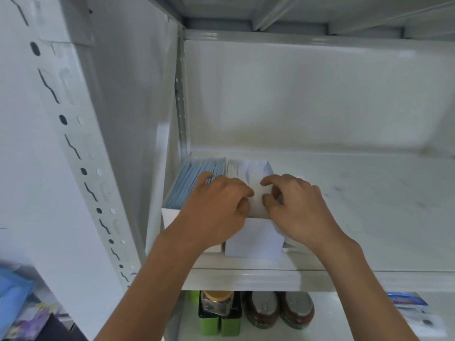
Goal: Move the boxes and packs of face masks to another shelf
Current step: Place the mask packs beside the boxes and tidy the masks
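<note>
Two white cardboard boxes side by side at left end of white metal shelf (344, 183), long axes running front to back. Open box of blue face masks (194, 175) against side wall; closed white box (253, 238) just right. My left hand (216, 207) and right hand (298, 207), fingers curled, grip closed box top.

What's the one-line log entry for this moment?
left hand: on blue masks box, touching white box | right hand: fingers curled on white box | both boxes on shelf

Both forearms are reaching forward side by side, the left hand (216, 207) and right hand (295, 207) curling their fingers, knuckles up.
</note>
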Available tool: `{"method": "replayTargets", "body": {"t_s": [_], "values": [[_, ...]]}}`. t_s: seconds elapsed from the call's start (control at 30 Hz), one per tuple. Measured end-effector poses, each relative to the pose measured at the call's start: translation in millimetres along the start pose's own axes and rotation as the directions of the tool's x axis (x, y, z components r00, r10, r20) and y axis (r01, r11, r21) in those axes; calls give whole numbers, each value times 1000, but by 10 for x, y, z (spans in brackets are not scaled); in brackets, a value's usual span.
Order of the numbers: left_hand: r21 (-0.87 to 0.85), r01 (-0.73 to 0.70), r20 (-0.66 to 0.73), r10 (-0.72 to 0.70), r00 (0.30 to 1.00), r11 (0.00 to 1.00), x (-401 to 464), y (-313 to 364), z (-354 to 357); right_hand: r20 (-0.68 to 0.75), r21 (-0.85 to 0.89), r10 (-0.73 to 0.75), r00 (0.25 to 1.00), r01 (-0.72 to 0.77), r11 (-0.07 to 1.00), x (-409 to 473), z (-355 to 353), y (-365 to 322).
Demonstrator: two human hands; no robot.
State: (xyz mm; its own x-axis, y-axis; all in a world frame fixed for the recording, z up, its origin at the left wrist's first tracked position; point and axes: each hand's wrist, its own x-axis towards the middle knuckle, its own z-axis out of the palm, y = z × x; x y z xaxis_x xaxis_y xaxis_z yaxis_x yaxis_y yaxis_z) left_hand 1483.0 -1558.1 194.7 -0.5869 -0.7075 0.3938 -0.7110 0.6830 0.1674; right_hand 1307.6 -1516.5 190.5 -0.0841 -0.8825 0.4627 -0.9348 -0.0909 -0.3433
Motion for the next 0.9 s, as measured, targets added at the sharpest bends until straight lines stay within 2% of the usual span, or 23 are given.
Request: {"method": "replayTargets", "body": {"t_s": [0.13,0.2,0.33,0.4,0.5,0.63,0.73,0.83,0.9], "values": [[-21,14,-56,-15,998,1000,-24,20,19,-62,107,51,997,-45,993,-11,-19,19],[-42,8,-62,-11,998,999,-6,79,37,-50,70,63,997,-59,996,-13,-5,-11],[-52,-35,32,36,999,998,20,125,46,34,-71,-12,999,14,997,-40,-12,-10],[-86,-37,14,38,999,996,-2,114,29,27,-8,-30,999,30,1000,-71,-45,29],[-69,-11,-109,4,994,998,-52,92,23,-40,83,-19,999,22,996,-139,-54,56],[-52,-79,-82,74,994,996,-104,101,60,6,34,-101,995,101,994,-189,-38,36],[-61,-62,-116,55,992,996,-105,74,64,18,142,-79,997,75,987,-198,-32,69],[-24,-103,-43,102,994,994,-114,93,61,-12,252,-28,1000,30,967,-181,-59,128],[23,-116,30,115,993,993,-113,108,74,-5,196,10,1000,-8,980,-157,-80,129]]}}
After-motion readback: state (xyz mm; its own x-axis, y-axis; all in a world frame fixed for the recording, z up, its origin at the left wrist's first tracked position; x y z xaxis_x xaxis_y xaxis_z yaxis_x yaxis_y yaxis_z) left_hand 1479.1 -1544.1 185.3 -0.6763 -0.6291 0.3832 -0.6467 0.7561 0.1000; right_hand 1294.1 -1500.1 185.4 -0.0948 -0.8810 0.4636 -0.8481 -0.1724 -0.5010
